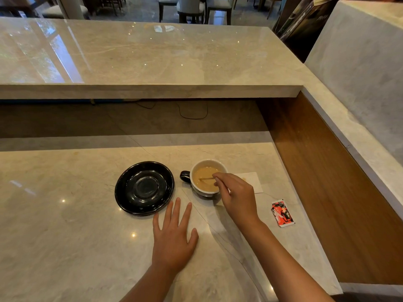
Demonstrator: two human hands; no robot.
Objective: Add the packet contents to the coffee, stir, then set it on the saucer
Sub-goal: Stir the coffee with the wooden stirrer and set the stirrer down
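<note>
A coffee cup (197,171), white inside with a dark handle on its left, stands on the marble counter and holds light brown coffee. My right hand (236,197) reaches over the cup's right rim and pinches a thin stirrer (206,178) that dips into the coffee. An empty black saucer (144,188) sits just left of the cup, apart from it. My left hand (173,236) lies flat on the counter in front of the saucer, fingers spread, holding nothing. A red packet (282,212) lies on the counter to the right of my right arm.
A white napkin (255,182) lies behind my right hand, partly hidden. A raised marble ledge (152,90) runs across the back, and a wooden side wall (327,182) borders the counter on the right. Chairs stand in the far background.
</note>
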